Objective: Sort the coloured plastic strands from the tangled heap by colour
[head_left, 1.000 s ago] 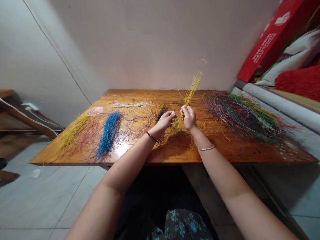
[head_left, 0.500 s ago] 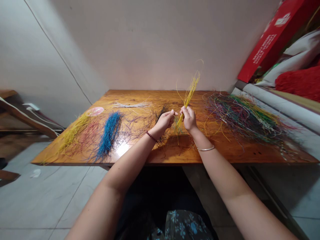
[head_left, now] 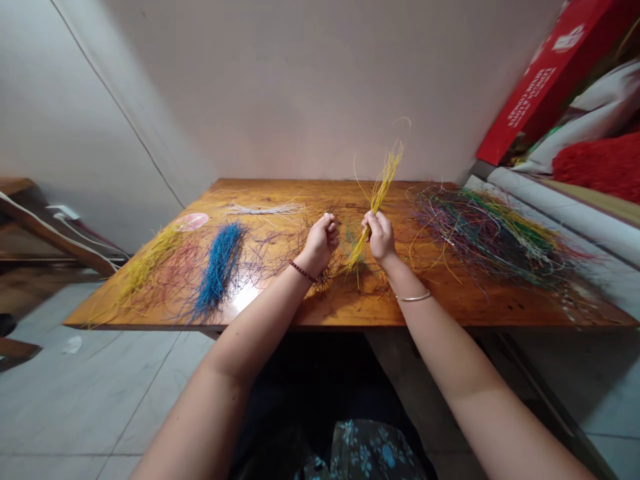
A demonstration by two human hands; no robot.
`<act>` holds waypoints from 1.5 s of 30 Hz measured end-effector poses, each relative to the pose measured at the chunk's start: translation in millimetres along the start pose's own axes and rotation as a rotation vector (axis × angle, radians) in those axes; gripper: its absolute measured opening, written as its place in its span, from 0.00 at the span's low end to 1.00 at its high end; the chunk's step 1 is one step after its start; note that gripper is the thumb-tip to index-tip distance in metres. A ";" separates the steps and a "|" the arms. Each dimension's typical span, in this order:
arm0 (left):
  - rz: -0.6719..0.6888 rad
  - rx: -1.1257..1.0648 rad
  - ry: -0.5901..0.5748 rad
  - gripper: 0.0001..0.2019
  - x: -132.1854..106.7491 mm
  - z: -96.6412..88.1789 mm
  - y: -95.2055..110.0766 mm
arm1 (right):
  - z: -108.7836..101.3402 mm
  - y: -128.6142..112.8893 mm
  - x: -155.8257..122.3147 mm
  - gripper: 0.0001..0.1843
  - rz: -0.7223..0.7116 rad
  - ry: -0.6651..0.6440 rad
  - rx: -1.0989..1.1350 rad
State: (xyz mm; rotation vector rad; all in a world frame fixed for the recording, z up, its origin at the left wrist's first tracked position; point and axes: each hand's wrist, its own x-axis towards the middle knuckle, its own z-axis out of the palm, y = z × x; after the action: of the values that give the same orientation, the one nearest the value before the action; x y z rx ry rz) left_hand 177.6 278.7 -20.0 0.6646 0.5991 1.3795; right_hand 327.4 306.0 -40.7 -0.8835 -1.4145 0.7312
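Note:
My right hand (head_left: 380, 235) is closed round a thin bundle of yellow strands (head_left: 379, 189) that stands up above the wooden table (head_left: 350, 303) and hangs a little below the fist. My left hand (head_left: 320, 241) is a closed fist a short way to the left of it, apart from the bundle; what its fingers pinch is too fine to make out. Dark loose strands (head_left: 300, 243) lie on the table just under and behind the left hand.
Sorted heaps lie at the table's left: blue strands (head_left: 219, 267), yellow strands (head_left: 146, 261), reddish strands (head_left: 173, 267), pale strands (head_left: 265, 209). A big mixed tangle (head_left: 493, 235) covers the right. A red box (head_left: 537, 80) leans at the upper right.
My left hand has drawn away to the left from the yellow bundle, which it was touching before. My right hand and the bundle have barely moved.

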 end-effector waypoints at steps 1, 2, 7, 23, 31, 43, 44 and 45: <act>0.012 -0.019 0.009 0.13 0.2 0.1 0.7 | -0.1 -0.2 0.1 0.25 0.000 0.001 -0.002; 0.024 -0.034 0.019 0.12 0.3 0.1 1.3 | -0.1 -0.5 0.3 0.25 -0.001 0.003 -0.006; 0.041 -0.055 0.040 0.13 -0.3 -0.6 5.2 | -0.2 -2.8 0.3 0.26 -0.004 0.003 -0.038; -0.022 -0.455 -0.155 0.17 -3.2 -8.8 31.5 | -0.8 0.9 2.3 0.26 0.030 0.035 0.034; -0.015 -0.489 -0.182 0.21 -6.6 -10.3 44.6 | -0.3 -0.8 3.5 0.25 0.072 0.064 0.129; 0.019 -0.382 -0.190 0.19 -16.1 -0.4 47.6 | -4.5 -23.8 3.1 0.19 0.305 0.047 0.569; 0.017 -0.378 -0.187 0.19 -16.4 0.1 47.3 | -5.9 -24.7 3.7 0.18 0.340 0.040 0.613; 0.016 -0.375 -0.184 0.19 -16.6 0.5 47.1 | -7.4 -25.3 4.5 0.18 0.370 0.035 0.656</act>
State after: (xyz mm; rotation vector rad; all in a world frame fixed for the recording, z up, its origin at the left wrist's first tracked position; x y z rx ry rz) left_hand 144.2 265.4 14.8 0.4851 0.1798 1.3803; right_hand 333.0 296.5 -16.3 -0.6280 -0.8849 1.3550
